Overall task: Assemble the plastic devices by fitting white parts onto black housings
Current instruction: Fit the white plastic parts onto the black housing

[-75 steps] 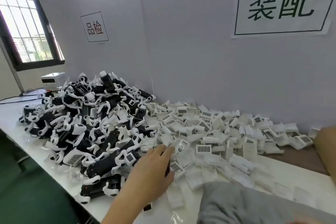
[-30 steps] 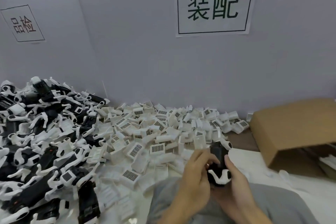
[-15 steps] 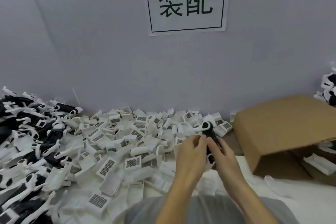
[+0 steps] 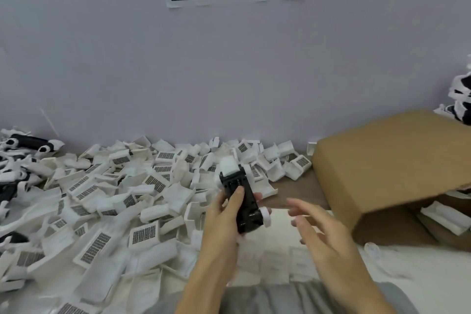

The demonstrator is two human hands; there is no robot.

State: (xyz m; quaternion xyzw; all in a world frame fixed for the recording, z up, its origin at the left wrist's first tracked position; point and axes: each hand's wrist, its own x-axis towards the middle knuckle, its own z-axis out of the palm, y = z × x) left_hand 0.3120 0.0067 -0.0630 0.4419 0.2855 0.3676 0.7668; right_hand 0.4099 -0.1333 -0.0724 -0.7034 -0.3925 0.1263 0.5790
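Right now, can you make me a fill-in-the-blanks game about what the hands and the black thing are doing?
1. The black housing is held by the ____ hand.
2. The right hand is open and holds ____.
3. The cardboard box sits on the ____ side of the table.
4. The loose parts heaped to the left of the hands are mostly ____ in colour.

Missing words: left; nothing; right; white

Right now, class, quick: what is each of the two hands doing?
Left hand: fingers curled round the black housing, gripping it, a white part at its far end.
Right hand: open, fingers spread, holding nothing.
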